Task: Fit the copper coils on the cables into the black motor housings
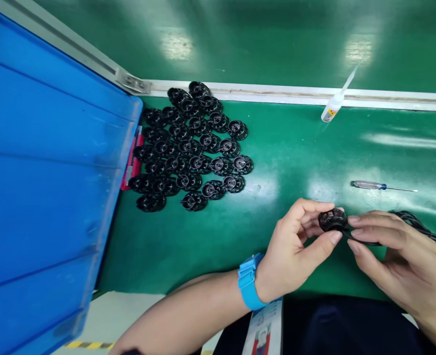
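My left hand [295, 246] pinches a small round black plastic part [331, 220] between thumb and fingers, just above the green mat. A blue strap sits on that wrist. My right hand [395, 251] meets it from the right, fingers closed on a thin black cable [424, 231] that runs from the part off to the right edge. Both hands hover near the table's front edge.
Several identical black round parts [193, 148] lie in rows at the mat's left. A big blue crate [48, 172] fills the left side, a pink comb-like piece [132, 162] beside it. A glue bottle [332, 109] and a small screwdriver [380, 186] lie farther back on the green mat [284, 158].
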{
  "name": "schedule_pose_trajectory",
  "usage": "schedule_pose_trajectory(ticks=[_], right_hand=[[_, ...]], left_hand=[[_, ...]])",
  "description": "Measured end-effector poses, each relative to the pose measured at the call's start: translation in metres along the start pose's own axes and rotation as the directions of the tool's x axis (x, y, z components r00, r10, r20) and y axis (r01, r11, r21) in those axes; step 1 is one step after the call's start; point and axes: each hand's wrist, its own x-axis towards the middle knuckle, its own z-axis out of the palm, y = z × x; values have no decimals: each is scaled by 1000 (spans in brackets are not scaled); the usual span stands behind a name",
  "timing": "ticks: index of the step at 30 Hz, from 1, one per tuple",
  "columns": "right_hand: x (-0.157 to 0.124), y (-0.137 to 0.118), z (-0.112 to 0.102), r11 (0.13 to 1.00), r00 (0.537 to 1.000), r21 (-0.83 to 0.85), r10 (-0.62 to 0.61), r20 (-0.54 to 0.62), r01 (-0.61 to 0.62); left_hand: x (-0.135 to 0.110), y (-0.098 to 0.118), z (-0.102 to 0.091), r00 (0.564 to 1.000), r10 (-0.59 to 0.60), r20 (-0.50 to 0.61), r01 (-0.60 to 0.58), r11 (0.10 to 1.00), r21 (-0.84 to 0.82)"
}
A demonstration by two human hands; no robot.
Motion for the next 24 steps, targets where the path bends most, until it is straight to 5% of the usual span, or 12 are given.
schedule_pose_trajectory(ticks=[13, 24], right_hand=[[-4, 0, 3, 996, 996, -45, 77, 45, -75], [-5, 1, 3, 994, 994, 32, 106, 15, -106]], left_hand=[[-2, 8, 3, 998, -14, -57, 21, 993, 115], [3, 13, 3, 985, -156, -79, 155, 988, -19]])
